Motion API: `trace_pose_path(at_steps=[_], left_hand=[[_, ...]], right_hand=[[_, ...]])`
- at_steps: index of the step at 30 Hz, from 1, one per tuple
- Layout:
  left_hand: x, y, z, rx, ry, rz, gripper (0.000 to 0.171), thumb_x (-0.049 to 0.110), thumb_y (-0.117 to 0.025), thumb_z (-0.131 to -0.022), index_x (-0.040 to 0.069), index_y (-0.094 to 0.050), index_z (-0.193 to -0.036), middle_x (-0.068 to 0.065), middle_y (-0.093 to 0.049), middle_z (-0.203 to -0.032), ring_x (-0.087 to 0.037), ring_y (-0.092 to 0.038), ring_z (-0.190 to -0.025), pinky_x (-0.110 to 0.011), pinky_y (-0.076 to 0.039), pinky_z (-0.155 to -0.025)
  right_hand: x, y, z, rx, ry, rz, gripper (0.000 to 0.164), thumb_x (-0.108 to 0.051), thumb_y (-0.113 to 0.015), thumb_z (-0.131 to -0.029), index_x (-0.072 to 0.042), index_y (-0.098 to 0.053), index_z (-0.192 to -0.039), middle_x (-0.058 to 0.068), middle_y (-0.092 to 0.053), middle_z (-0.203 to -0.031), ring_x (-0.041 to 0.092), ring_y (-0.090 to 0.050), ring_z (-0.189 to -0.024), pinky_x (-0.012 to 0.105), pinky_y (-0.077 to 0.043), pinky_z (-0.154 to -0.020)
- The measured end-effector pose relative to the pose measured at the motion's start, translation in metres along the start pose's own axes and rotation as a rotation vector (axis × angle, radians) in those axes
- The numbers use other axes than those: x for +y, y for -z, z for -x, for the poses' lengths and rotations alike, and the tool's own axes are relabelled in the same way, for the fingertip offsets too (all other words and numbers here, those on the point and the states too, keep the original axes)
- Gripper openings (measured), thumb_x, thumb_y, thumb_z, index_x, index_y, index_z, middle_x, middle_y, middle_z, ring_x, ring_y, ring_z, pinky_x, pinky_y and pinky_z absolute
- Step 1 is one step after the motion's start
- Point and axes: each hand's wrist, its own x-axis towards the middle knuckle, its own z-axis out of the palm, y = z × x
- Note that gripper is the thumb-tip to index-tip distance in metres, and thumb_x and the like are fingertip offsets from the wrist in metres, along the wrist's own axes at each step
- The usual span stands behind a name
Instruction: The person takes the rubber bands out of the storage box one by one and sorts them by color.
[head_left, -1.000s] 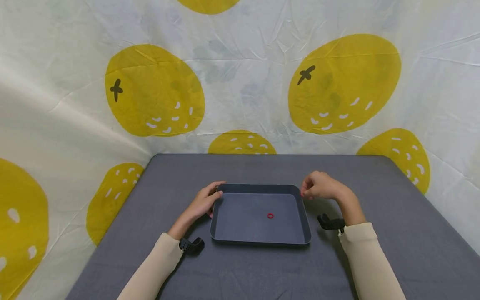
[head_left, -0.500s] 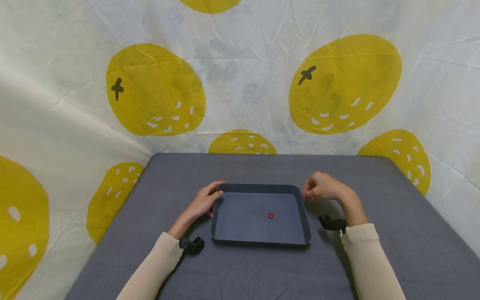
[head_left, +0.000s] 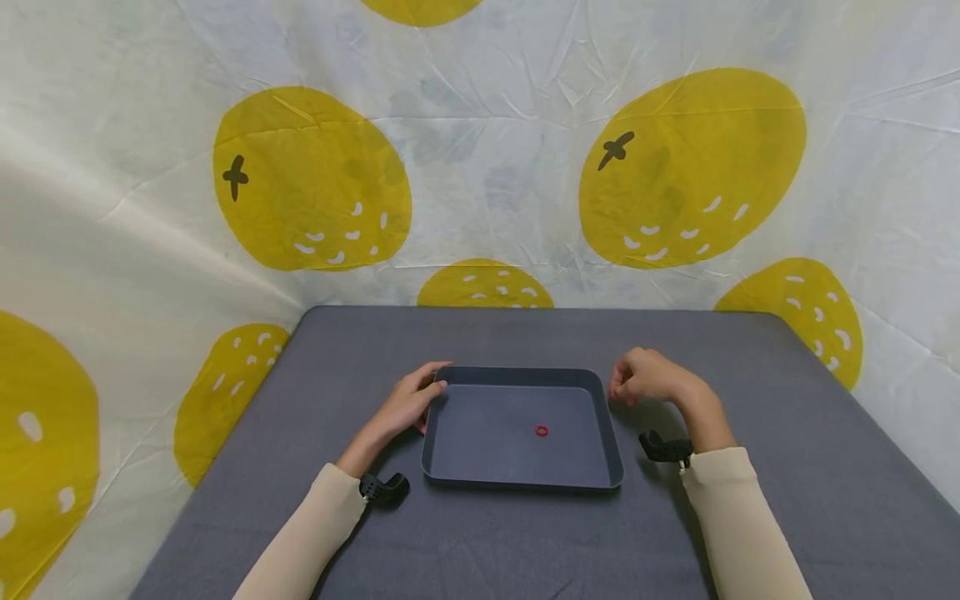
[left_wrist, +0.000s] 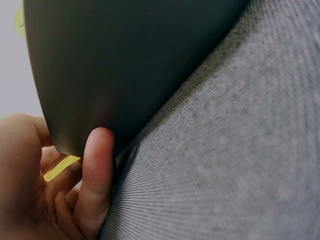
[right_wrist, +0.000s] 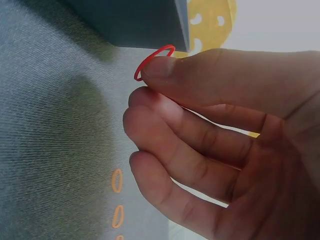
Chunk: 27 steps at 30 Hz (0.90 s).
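A dark grey rectangular tray (head_left: 517, 471) lies on the table. My left hand (head_left: 405, 404) grips its far left corner, thumb over the rim; in the left wrist view a finger (left_wrist: 98, 170) lies against the outer wall. On the tray floor, right of the middle, sits a small red ring (head_left: 542, 431). My right hand (head_left: 651, 375) hovers just outside the tray's right rim. In the right wrist view it pinches a second thin red ring (right_wrist: 167, 48) at the thumb tip, the other fingers curled below; the index fingertip is mostly hidden by the thumb.
Grey cloth covers the table (head_left: 480, 550). A white curtain (head_left: 495, 192) with yellow fruit prints hangs behind and at the sides. Several orange loop shapes (right_wrist: 117, 180) show in the right wrist view; I cannot tell what they are.
My right hand has drifted slightly right and nearer me, a little away from the tray's rim. The left hand, the tray and the ring in it have stayed put.
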Motion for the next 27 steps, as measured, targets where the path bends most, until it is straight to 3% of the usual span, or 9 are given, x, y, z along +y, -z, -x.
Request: trace_pose_path(at_steps=[20, 27], left_hand=[[0.0, -0.001, -0.001, 0.005, 0.001, 0.003, 0.043, 0.033, -0.054, -0.108, 0.032, -0.052, -0.152, -0.013, -0.063, -0.14, -0.019, -0.053, -0.04, -0.042, -0.056, -0.042], [0.0, -0.001, 0.0, 0.004, 0.001, 0.001, 0.044, 0.032, -0.054, -0.108, 0.029, -0.052, -0.152, -0.014, -0.064, -0.139, -0.019, -0.053, -0.04, -0.042, -0.056, -0.042]], right_hand=[[0.01, -0.009, -0.006, -0.028, -0.022, 0.002, 0.01, 0.003, -0.065, -0.081, -0.004, -0.071, -0.079, 0.0, -0.064, -0.069, 0.014, -0.057, -0.064, 0.028, -0.049, -0.061], [0.01, -0.013, -0.006, -0.039, -0.015, -0.006, 0.007, 0.001, -0.066, -0.083, -0.003, -0.071, -0.08, 0.002, -0.066, -0.07, 0.014, -0.06, -0.064, 0.029, -0.051, -0.06]])
